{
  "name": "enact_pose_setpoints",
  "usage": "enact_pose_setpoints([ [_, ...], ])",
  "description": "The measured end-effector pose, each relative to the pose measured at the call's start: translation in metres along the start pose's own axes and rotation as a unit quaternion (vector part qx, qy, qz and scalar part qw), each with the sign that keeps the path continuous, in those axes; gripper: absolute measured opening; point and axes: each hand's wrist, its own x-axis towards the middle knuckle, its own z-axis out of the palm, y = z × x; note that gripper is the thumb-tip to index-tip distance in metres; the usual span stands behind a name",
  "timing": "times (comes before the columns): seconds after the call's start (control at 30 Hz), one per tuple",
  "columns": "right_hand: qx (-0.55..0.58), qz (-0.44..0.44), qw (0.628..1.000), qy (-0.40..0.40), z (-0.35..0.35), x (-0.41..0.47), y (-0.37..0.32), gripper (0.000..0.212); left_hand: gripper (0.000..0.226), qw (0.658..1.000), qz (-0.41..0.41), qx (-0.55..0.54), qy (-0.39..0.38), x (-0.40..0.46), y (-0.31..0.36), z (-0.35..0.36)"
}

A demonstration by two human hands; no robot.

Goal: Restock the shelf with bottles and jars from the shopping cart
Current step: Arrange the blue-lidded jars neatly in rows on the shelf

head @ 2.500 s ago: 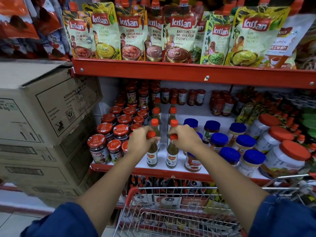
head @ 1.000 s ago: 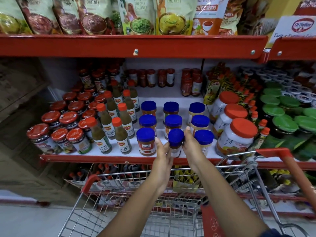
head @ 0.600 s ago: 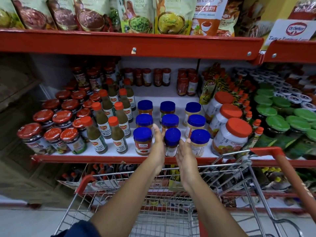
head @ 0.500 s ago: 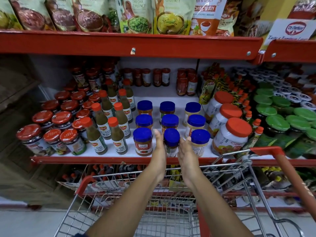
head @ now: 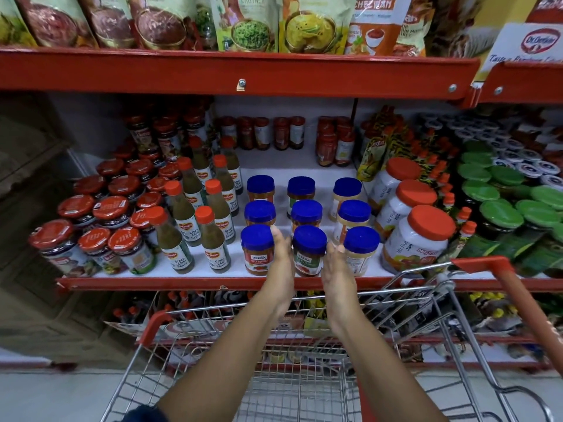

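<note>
While my left hand [head: 281, 257] and right hand [head: 336, 264] stand open flanking it, the blue-lidded, green-labelled jar [head: 308, 251] sits upright at the shelf [head: 213, 281] front.

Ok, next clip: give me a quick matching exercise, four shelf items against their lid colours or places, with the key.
Items:
1. Green chilli sauce bottles
2. Veeba jar between the hands
3. Mixed fruit jam tub
4. Chutney pouches

Descriptions:
A. Blue lid, front row
B. Upper shelf
C. Small orange caps, tall necks
D. Wide orange lid, right of the blue-lidded jars

Pairs: 1-C, 2-A, 3-D, 4-B
</note>
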Motion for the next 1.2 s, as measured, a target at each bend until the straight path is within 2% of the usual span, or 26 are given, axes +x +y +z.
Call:
enact_pose_setpoints([
  [0.07,0.006,-0.025,1.000,0.006,-0.011,-0.003,-0.006,0.043,0.063,1.000,0.003,-0.021,-0.001,0.002,-0.008,-0.007],
  [0.13,0.001,-0.043,0.999,0.001,-0.008,0.005,-0.010,0.032,0.065,1.000,0.009,-0.029,0.004,-0.001,-0.013,-0.005],
  [0.2,-0.032,-0.030,0.999,0.010,-0.008,0.015,-0.010,0.030,0.071,0.999,0.012,-0.028,-0.009,-0.007,-0.012,-0.004],
  [0.5,-0.029,-0.033,0.999,-0.021,-0.014,0.025,-0.009,0.034,0.077,0.999,0.003,-0.050,0.002,-0.010,-0.014,0.000],
  [0.6,-0.034,-0.033,0.998,-0.038,-0.018,0.021,-0.013,0.037,0.083,0.999,-0.009,-0.038,0.033,-0.010,-0.016,0.002],
  [0.67,-0.026,-0.055,0.998,-0.006,-0.024,0.015,-0.016,0.056,0.084,0.996,-0.016,-0.036,0.084,-0.012,-0.021,0.007],
  [0.73,-0.012,-0.127,0.989,0.073,-0.036,0.007,-0.022,0.057,0.088,0.992,-0.027,-0.041,0.115,-0.016,-0.028,0.015],
  [0.83,0.005,-0.198,0.962,0.189,-0.060,0.007,-0.039,0.046,0.094,0.995,-0.040,-0.053,0.080,-0.020,-0.036,0.036],
  [0.9,-0.005,-0.185,0.959,0.214,-0.075,0.021,-0.043,0.045,0.093,0.996,-0.045,-0.053,0.049,-0.017,-0.035,0.053],
  [0.97,-0.028,-0.129,0.971,0.198,-0.087,0.039,-0.042,0.045,0.090,0.998,-0.041,-0.048,0.024,-0.012,-0.032,0.069],
  [1.03,-0.043,-0.079,0.987,0.131,-0.096,0.053,-0.041,0.048,0.087,0.998,-0.032,-0.053,0.000,-0.009,-0.030,0.084],
  [1.1,-0.069,-0.058,0.994,0.058,-0.101,0.058,-0.038,0.050,0.088,0.998,-0.019,-0.055,-0.019,-0.006,-0.031,0.092],
  [1.2,-0.088,-0.057,0.994,0.039,-0.107,0.049,-0.038,0.043,0.085,0.999,0.009,-0.043,-0.026,0.000,-0.036,0.097],
])
